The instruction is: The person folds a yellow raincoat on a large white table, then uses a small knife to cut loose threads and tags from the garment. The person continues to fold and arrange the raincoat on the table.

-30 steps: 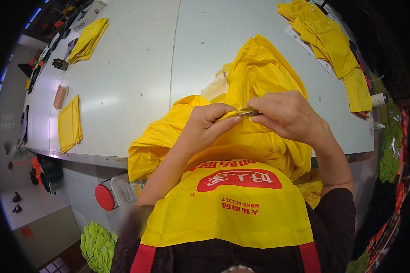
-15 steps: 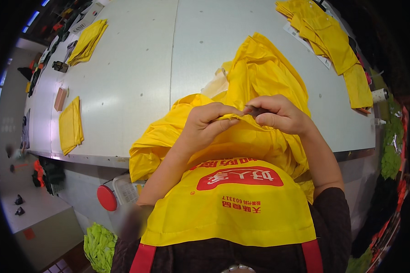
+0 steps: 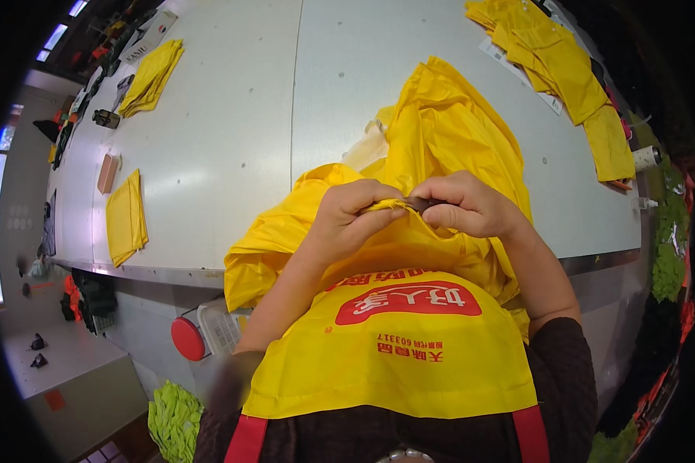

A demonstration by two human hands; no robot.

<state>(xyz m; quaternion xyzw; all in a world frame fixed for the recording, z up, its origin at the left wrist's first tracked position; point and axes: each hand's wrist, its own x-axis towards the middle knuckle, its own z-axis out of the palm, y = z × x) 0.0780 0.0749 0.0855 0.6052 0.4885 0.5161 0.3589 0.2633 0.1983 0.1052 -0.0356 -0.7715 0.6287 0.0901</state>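
A large piece of glossy yellow fabric (image 3: 455, 116), bunched in folds, spreads over the near edge of the table. My left hand (image 3: 354, 212) pinches its edge between thumb and fingers. Close against that edge, my right hand (image 3: 467, 207) grips a small dark tool (image 3: 418, 204) that looks like thread snips. Most of the tool is hidden in my palm, and its tip meets the fabric beside my left fingertips. Loose yellow threads show at the pinched edge. A whitish translucent piece (image 3: 367, 147) lies against the left side of the folds.
Folded yellow pieces (image 3: 126, 217) and another yellow stack (image 3: 153, 77) lie on the grey table (image 3: 216, 100) at left, near a small dark bottle (image 3: 106, 118). A long yellow pile (image 3: 556, 69) runs along the right, beside a thread cone (image 3: 645, 158). Below are a red-lidded container (image 3: 188, 339) and lime-green cloth (image 3: 174, 415).
My right hand has shifted slightly down and left, bringing the dark tool level with the pinched edge. More of the tool shows now. My left hand still holds the fabric.
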